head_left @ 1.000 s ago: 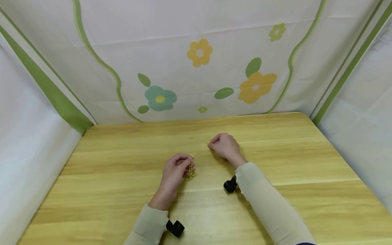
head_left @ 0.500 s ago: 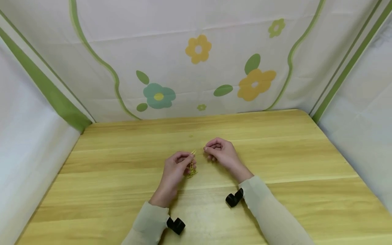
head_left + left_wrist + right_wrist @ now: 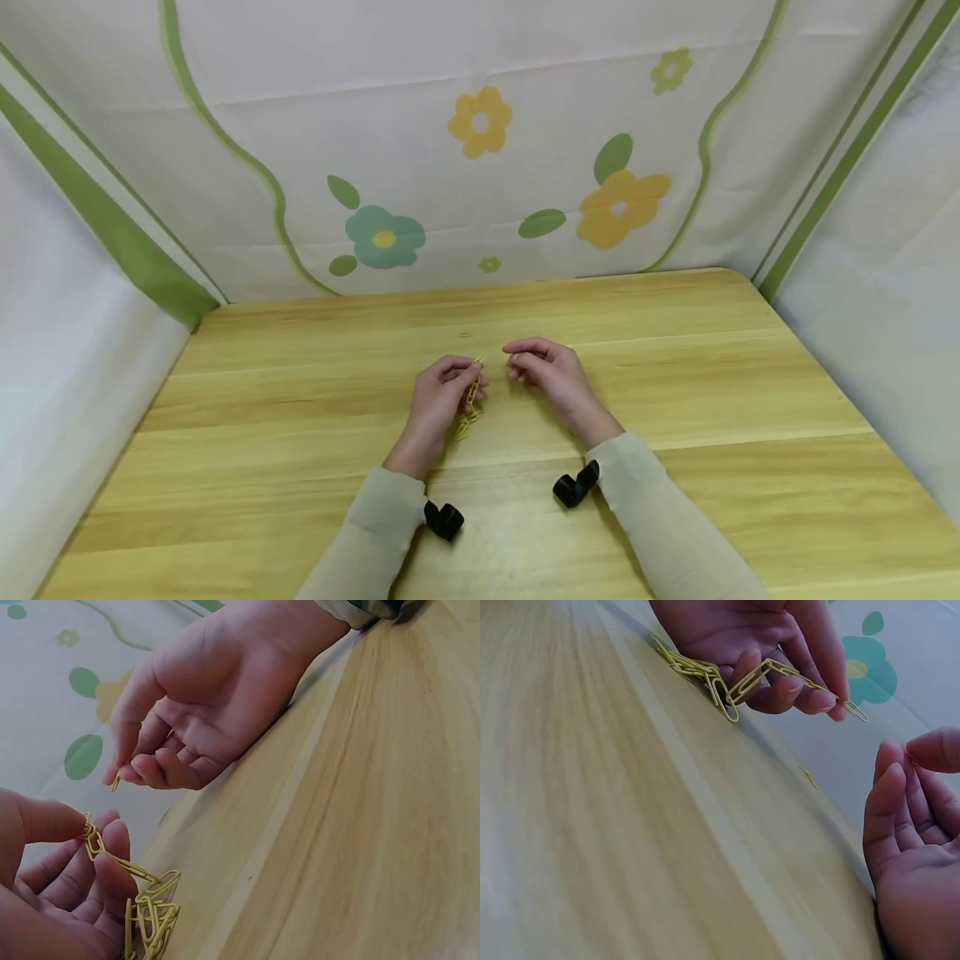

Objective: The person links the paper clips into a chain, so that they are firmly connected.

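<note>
My left hand (image 3: 442, 396) pinches the upper end of a chain of yellow paper clips (image 3: 769, 669) between thumb and forefinger. One clip sticks out past the fingertips, while the rest hangs down over the fingers, its lower end bunched close to the table. To the right, my right hand (image 3: 553, 379) pinches a single yellow paper clip (image 3: 115, 782), mostly hidden by the fingertips. A small gap separates the two hands, fingertips facing each other above the table.
Beyond the hands, a loose yellow paper clip (image 3: 464, 335) lies on the wooden table (image 3: 262, 467). White cloth (image 3: 420, 50) with printed flowers stands behind the table, and white cloth sides flank it. A black wrist camera (image 3: 576, 490) hangs at the right sleeve.
The right hand, first reaching farther back with its clip, has drawn nearer to me and turned its fingers up. The left hand has risen slightly forward and right, the clip chain dangling along.
</note>
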The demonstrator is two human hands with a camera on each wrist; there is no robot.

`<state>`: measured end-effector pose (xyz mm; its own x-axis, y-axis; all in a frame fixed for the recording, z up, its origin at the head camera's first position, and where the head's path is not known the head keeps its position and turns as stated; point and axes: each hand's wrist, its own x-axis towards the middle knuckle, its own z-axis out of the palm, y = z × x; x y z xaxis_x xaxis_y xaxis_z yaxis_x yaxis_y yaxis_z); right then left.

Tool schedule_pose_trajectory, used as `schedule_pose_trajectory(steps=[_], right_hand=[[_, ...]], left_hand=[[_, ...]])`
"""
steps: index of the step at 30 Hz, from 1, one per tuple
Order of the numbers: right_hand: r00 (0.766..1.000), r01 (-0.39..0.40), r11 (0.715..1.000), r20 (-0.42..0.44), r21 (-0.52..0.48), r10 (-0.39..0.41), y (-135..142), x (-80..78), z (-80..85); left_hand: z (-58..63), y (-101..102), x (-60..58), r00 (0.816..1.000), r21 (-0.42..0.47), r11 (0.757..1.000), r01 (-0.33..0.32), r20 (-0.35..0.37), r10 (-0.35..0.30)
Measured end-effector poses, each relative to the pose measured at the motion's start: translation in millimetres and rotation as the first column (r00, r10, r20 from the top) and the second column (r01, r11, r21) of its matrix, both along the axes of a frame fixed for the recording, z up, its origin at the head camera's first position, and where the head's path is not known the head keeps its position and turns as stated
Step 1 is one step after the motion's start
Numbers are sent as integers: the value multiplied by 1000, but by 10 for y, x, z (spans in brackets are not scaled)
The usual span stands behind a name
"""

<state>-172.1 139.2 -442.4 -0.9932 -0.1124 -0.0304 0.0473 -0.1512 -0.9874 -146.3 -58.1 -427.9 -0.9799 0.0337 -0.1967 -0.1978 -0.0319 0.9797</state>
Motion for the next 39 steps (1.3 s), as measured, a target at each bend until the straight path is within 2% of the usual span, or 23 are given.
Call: schedule_pose_trajectory(steps=[12,20,27,32,39], right_hand=[[998,-23,996,59,-81,28,-20,-10,21],[996,-13,995,91,-99,22,-10,-16,22],[996,-9,992,90,-123,20,-2,-2,16],[996,-28,991,79,-132,38,4,5,8],[997,-31,990,69,-136,41,-19,-7,-1]], left_hand=[[-76,17,-10,1000,11,1000,8,-29,-7],[-91,-38,-7,999,99,995,20,-42,-16],[-93,-47,4,998,119,993,27,-51,-21],[-110,-38,10,998,117,993,27,-61,-20],[-123,-21,31,996,72,996,43,-78,-38]])
